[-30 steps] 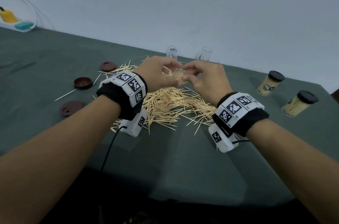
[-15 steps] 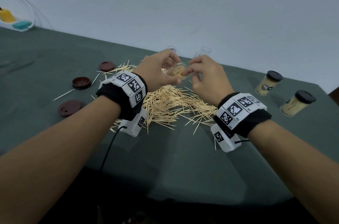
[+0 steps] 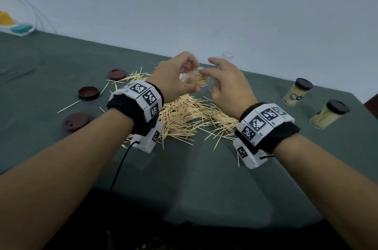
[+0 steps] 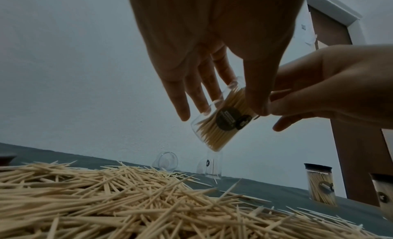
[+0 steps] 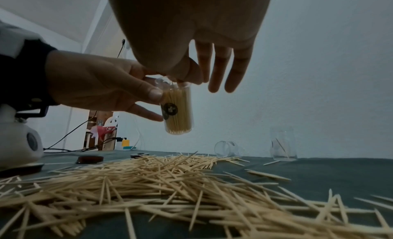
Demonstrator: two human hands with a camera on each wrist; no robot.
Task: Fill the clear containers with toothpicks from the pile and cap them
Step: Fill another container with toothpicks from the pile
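My left hand [image 3: 176, 79] grips a clear container [image 3: 194, 80] [image 4: 221, 123] [image 5: 178, 108] between thumb and fingers and holds it in the air above the toothpick pile [image 3: 190, 114]. The container is packed with toothpicks, uncapped, and carries a dark round label. My right hand [image 3: 225, 84] is at its open mouth, with the thumb [image 5: 187, 73] at the rim and the other fingers spread loosely. I see nothing held in the right hand. Three brown caps [image 3: 117, 74] [image 3: 89, 92] [image 3: 75, 121] lie on the green cloth to the left.
Beyond the pile an empty clear container [image 5: 225, 148] lies on its side, and another [image 5: 282, 146] stands upright with one toothpick inside. Two filled, capped containers [image 3: 297, 92] [image 3: 329, 114] stand at the right. A cable runs from the left wrist camera.
Both hands have risen a little with the container. The right hand's fingers, pinched together at the mouth earlier, have spread apart.
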